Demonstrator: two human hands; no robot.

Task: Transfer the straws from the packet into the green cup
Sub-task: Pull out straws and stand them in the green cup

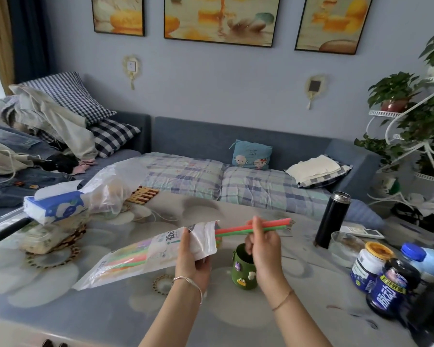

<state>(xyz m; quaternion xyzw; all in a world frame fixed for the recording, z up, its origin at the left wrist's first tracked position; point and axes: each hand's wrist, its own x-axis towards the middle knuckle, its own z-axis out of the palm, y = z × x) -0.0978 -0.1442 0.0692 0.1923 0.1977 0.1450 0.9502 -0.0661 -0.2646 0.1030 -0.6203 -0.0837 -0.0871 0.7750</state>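
Flower-print table [60,284] carries everything. Nearest, the cup [244,270] stands partly behind the right hand [264,242], which pinches two straws [273,225] half out of the packet [140,256]. The left hand [194,249] grips its mouth. Slack there could spill the rest. The cup's inside is hidden.

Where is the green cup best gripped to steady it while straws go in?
Around the lower body of the green cup, from the left, since the left hand would need to free itself from the packet. It stands upright; its mouth must stay clear.
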